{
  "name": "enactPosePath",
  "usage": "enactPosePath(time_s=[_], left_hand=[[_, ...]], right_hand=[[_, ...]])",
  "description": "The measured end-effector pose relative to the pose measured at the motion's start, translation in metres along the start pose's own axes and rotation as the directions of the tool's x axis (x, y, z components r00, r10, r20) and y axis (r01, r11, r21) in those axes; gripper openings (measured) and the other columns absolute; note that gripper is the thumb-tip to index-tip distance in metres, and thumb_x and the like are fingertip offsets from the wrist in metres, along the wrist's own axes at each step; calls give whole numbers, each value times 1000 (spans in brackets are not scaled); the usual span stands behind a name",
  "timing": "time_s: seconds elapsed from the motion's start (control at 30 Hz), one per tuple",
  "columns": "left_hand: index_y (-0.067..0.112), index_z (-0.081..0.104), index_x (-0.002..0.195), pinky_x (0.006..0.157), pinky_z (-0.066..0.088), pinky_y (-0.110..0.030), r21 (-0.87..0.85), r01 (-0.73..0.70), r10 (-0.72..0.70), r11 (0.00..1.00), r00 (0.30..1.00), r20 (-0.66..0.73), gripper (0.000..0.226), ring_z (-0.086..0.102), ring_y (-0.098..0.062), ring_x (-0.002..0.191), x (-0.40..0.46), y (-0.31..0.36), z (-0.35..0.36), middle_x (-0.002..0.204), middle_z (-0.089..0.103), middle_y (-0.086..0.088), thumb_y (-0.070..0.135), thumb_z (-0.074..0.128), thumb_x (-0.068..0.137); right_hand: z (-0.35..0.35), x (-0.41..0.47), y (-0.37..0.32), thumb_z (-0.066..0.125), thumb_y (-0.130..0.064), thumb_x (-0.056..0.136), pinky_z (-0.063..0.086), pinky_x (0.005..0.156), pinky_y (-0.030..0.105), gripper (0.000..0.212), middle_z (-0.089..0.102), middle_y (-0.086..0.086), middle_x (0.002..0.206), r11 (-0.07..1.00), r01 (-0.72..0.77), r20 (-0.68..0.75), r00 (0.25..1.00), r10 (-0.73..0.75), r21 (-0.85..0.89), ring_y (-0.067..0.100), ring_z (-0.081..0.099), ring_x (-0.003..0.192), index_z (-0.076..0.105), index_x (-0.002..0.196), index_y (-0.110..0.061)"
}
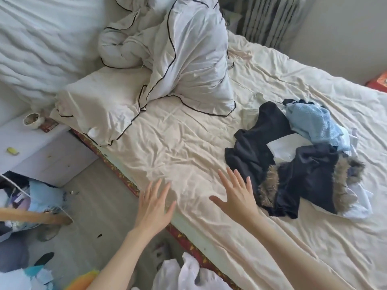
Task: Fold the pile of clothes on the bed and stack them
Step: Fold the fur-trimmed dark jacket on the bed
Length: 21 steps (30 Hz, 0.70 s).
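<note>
- Cream, creased cotton bed sheet (188,143) spreads ahead of both hands, covering the mattress.
- The left hand (154,204) reaches out with fingers straight and spread wide, holding nothing, over the near edge of the bed; whether its palm touches the sheet is hard to say.
- The right hand (236,195) lies just right of it, fingers also straight and fanned, empty, over the sheet.
- The unfolded pile of clothes (303,155) sits just beyond and right of the right hand, its nearest dark fabric close to those fingertips.
- In the pile, a dark navy garment with brown fur trim (293,185) lies nearest, and a pale blue fleecy piece (314,120) lies farther off.
- A white pillow with black piping (188,65) stands crumpled well beyond the left hand.
</note>
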<state>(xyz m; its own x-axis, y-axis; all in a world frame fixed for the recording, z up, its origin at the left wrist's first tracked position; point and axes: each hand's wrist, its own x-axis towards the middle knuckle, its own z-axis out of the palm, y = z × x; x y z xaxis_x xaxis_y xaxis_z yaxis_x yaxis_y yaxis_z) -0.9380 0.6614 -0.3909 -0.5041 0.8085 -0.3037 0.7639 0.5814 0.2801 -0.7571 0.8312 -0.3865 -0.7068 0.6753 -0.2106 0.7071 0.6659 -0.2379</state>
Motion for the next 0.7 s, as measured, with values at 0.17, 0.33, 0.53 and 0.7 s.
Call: enactPosePath(time_s=[0.17,0.33,0.53,0.7], left_hand=[[29,11,151,117,4,-45,26,-95,93,995,992,86,61,-7,-20,146,85,-26,-3,160,-2,0,48,34,97],[28,11,150,117,0,-42,71,-188,172,980,967,187,59,-3,-18,146,182,-55,-5,159,-1,1,44,34,98],[29,9,151,117,-2,-42,106,-311,269,944,917,294,58,-7,-21,146,265,-67,29,159,-2,1,42,33,99],[29,4,151,117,-3,-43,106,-395,331,912,865,377,61,-9,-21,146,306,-32,97,159,-6,-1,38,34,99]], right_hand=[[16,53,-4,37,-69,87,-5,115,51,81,1,-1,160,993,-115,29,993,115,3,22,-1,147,5,151,-31],[38,112,-14,38,-66,89,-3,116,48,78,5,-1,160,961,-277,54,960,276,19,22,1,147,9,151,-30],[86,154,14,40,-56,94,8,116,43,70,16,1,158,871,-487,93,872,481,59,20,11,146,13,151,-25],[128,163,84,44,-41,97,24,111,34,65,25,4,155,794,-607,119,792,599,37,21,22,142,16,151,-16]])
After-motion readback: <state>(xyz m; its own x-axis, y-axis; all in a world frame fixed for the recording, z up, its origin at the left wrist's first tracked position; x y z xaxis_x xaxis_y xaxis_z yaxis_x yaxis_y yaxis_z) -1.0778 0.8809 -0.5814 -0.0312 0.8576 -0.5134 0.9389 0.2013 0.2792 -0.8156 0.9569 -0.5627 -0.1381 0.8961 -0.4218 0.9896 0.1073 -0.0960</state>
